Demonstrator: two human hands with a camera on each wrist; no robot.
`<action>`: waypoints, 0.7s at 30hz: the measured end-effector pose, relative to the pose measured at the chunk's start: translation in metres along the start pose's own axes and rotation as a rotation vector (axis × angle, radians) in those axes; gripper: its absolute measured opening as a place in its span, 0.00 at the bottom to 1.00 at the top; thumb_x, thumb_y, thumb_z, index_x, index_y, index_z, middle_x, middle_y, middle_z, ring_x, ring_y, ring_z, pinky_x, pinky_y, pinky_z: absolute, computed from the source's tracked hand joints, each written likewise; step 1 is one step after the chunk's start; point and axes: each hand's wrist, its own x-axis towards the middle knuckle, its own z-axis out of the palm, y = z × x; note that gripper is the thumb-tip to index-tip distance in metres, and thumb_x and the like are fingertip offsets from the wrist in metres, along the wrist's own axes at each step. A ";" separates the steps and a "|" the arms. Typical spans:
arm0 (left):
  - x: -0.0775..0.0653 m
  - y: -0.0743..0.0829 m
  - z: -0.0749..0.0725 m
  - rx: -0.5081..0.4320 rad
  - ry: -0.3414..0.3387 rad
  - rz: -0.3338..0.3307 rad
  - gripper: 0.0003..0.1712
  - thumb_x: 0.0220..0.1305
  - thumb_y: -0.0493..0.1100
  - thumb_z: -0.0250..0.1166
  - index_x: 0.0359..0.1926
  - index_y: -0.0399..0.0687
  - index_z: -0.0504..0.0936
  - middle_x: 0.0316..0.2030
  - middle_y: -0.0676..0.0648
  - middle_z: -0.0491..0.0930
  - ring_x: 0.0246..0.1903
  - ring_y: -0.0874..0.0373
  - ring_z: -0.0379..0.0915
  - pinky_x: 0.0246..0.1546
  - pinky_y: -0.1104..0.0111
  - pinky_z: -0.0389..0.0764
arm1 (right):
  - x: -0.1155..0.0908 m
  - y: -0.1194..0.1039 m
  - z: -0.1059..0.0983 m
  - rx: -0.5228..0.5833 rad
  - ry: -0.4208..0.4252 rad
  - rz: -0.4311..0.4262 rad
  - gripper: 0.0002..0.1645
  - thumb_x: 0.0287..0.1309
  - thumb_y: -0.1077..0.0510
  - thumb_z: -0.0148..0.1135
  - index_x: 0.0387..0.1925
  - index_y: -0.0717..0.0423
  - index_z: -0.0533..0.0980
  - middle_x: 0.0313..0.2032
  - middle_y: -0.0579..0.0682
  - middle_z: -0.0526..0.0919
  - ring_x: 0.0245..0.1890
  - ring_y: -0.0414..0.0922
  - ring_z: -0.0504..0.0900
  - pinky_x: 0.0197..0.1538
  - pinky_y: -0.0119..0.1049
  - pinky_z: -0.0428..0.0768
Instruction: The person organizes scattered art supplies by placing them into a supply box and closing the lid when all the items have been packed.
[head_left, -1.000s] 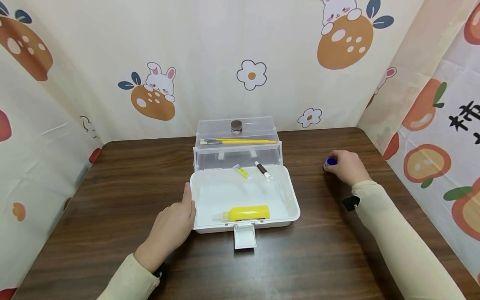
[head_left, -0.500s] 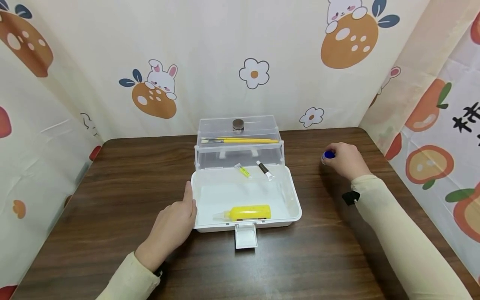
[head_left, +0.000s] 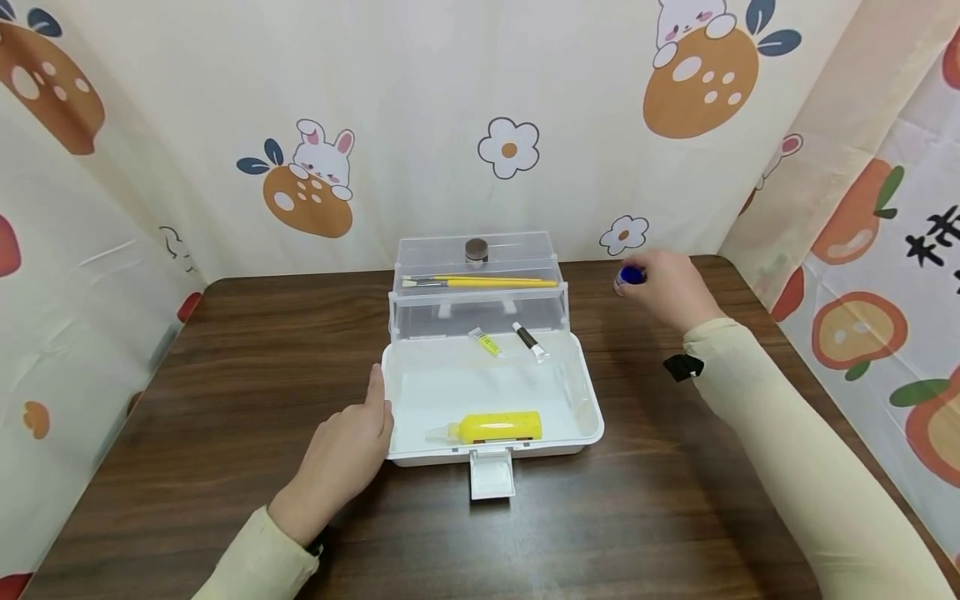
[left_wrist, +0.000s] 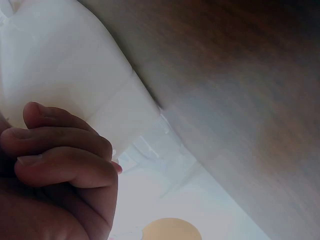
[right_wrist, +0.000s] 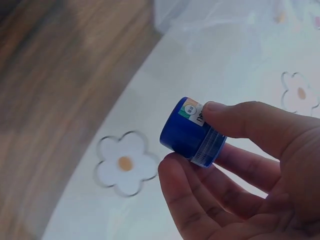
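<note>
My right hand (head_left: 671, 287) pinches a small blue paint jar (right_wrist: 187, 132) between thumb and fingers, above the table right of the box; the right wrist view shows its label. The white storage box (head_left: 592, 400) stands unlidded in the middle. My left hand (head_left: 348, 446) rests against its left side, one finger straight along the wall. In the left wrist view several fingers (left_wrist: 75, 167) are loosely curled with nothing visible in them. Inside the box lie a yellow paint bottle (head_left: 498, 427), a small yellow tube (head_left: 486, 342) and a black-and-white paint tube (head_left: 529, 340).
Clear stepped trays (head_left: 420, 314) rise at the back of the box, holding yellow-handled brushes (head_left: 498, 283) and a brown paint jar (head_left: 476, 250). A white latch flap (head_left: 491, 475) hangs off the front. Patterned curtains (head_left: 420, 108) stand behind and beside the wooden table (head_left: 262, 350).
My right hand has lifted the blue paint jar and carried it left and towards the back, nearer the trays. The left hand stays at the box's side.
</note>
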 end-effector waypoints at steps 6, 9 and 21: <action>-0.001 0.000 -0.001 -0.007 -0.007 -0.005 0.35 0.77 0.43 0.44 0.75 0.26 0.48 0.09 0.53 0.64 0.10 0.59 0.57 0.12 0.66 0.59 | 0.017 -0.028 -0.007 0.013 0.011 -0.061 0.25 0.62 0.55 0.66 0.57 0.65 0.78 0.52 0.66 0.81 0.53 0.62 0.78 0.55 0.58 0.77; -0.001 0.000 -0.001 -0.017 -0.012 -0.004 0.35 0.77 0.43 0.45 0.75 0.26 0.47 0.09 0.53 0.64 0.10 0.60 0.56 0.12 0.66 0.59 | 0.025 -0.043 -0.010 0.011 0.019 -0.084 0.25 0.63 0.54 0.66 0.57 0.65 0.78 0.52 0.66 0.81 0.52 0.61 0.78 0.55 0.57 0.76; -0.002 0.000 -0.002 -0.026 -0.011 0.016 0.35 0.77 0.42 0.45 0.75 0.25 0.47 0.09 0.53 0.63 0.09 0.61 0.55 0.12 0.67 0.59 | 0.048 -0.093 -0.006 0.045 0.013 -0.126 0.26 0.63 0.55 0.66 0.59 0.63 0.77 0.55 0.62 0.79 0.55 0.58 0.79 0.57 0.52 0.77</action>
